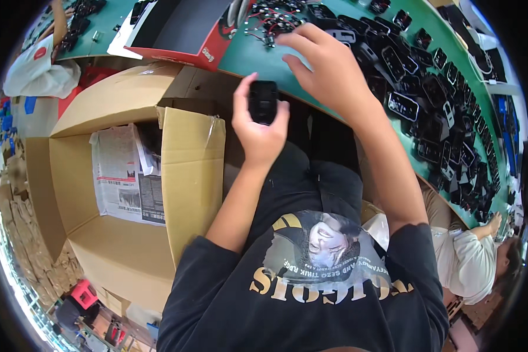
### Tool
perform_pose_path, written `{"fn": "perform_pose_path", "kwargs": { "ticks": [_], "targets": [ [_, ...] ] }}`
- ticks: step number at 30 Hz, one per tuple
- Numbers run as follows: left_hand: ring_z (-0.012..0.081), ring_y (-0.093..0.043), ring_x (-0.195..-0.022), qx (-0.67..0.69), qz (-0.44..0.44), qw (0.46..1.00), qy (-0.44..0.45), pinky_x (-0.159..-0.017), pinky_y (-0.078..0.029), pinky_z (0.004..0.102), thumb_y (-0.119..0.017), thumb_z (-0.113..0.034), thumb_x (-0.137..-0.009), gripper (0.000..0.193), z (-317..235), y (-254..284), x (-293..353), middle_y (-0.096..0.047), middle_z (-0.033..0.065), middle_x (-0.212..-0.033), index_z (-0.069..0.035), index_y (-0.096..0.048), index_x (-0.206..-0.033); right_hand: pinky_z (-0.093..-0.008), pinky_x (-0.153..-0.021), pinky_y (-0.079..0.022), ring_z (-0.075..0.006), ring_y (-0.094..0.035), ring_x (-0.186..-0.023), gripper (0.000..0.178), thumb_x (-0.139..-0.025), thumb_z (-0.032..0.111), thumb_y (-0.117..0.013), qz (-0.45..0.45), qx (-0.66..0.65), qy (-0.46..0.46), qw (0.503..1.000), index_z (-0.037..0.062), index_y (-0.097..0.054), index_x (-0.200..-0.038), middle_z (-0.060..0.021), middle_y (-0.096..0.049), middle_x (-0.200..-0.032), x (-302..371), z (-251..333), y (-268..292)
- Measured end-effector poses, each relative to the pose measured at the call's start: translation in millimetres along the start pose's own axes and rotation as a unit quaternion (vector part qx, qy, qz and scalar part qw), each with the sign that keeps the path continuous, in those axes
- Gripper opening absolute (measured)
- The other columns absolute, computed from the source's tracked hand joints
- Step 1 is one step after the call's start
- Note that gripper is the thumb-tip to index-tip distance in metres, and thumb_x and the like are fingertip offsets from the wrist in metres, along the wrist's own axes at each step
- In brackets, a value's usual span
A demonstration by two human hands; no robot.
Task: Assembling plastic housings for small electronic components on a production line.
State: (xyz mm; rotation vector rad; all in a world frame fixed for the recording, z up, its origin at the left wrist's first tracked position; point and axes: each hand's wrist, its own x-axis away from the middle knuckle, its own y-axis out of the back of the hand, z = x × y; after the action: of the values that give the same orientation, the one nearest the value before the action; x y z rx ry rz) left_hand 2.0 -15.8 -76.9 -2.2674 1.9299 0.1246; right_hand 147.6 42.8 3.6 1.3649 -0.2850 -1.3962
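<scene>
My left hand (pixel 257 139) grips a small black plastic housing (pixel 264 101) by its sides, thumb and fingers around it, just off the near edge of the green table (pixel 278 67). Above the table my right hand (pixel 327 66) reaches out with thumb and index finger apart, and nothing shows between them. Its fingertips are nearest to a heap of small parts with red and black wires (pixel 274 20); whether they touch it I cannot tell. Right of that hand, many black plastic housings (pixel 393 63) lie in a loose pile, some with pale rims.
A red box with a grey inside (pixel 208 50) stands on the table at the upper left. Below it, an open cardboard box (pixel 193 176) holds newspaper sheets (pixel 114 176). Other people sit at the table: one at the right (pixel 469 264), one at the upper left (pixel 41 70).
</scene>
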Motion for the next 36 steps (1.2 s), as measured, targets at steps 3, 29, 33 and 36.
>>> {"fn": "perform_pose_path", "kwargs": {
  "ticks": [3, 29, 33, 36],
  "targets": [
    [0.0237, -0.067, -0.098, 0.048, -0.003, 0.999, 0.01, -0.091, -0.054, 0.0323, -0.068, 0.009, -0.077, 0.063, -6.9, 14.5, -12.7, -0.066, 0.0159, -0.116, -0.003, -0.051, -0.137, -0.0287, -0.065, -0.051, -0.0195, -0.06, -0.072, 0.014, -0.082, 0.002, -0.071, 0.03, 0.068, 0.026, 0.997, 0.0045, -0.071, -0.097, -0.0068, -0.066, -0.09, -20.3, -13.2, -33.4],
    [0.0376, -0.062, -0.12, 0.412, 0.094, 0.905, 0.054, -0.107, -0.05, 0.0479, -0.051, 0.017, -0.082, 0.064, 1.5, -25.9, -87.4, -0.057, 0.0222, -0.131, -0.005, -0.043, -0.142, -0.0206, -0.064, -0.053, -0.0102, -0.06, -0.065, 0.019, -0.081, 0.002, -0.069, 0.075, -0.129, -0.266, 0.952, -0.0017, -0.076, -0.098, -0.0065, -0.072, -0.081, -8.8, -9.8, 19.1],
    [0.0383, -0.06, -0.122, 0.386, 0.103, 0.916, 0.044, -0.107, -0.05, 0.0485, -0.051, 0.016, -0.083, 0.065, 1.6, -23.0, -89.8, -0.055, 0.0227, -0.132, -0.005, -0.042, -0.143, -0.0208, -0.063, -0.052, -0.0101, -0.06, -0.064, 0.019, -0.081, 0.001, -0.07, 0.057, -0.127, -0.27, 0.953, -0.0019, -0.076, -0.098, -0.007, -0.072, -0.082, -5.6, -15.8, 27.1],
    [0.036, -0.061, -0.12, 0.386, 0.101, 0.915, 0.058, -0.106, -0.051, 0.0466, -0.055, 0.015, -0.082, 0.065, -1.3, -22.2, -88.2, -0.056, 0.0218, -0.13, -0.004, -0.042, -0.143, -0.0209, -0.061, -0.051, -0.0101, -0.059, -0.063, 0.018, -0.082, 0.001, -0.07, 0.028, -0.186, -0.272, 0.944, -0.0021, -0.076, -0.099, -0.0073, -0.072, -0.082, -2.9, -17.9, 32.0]
  ]
}}
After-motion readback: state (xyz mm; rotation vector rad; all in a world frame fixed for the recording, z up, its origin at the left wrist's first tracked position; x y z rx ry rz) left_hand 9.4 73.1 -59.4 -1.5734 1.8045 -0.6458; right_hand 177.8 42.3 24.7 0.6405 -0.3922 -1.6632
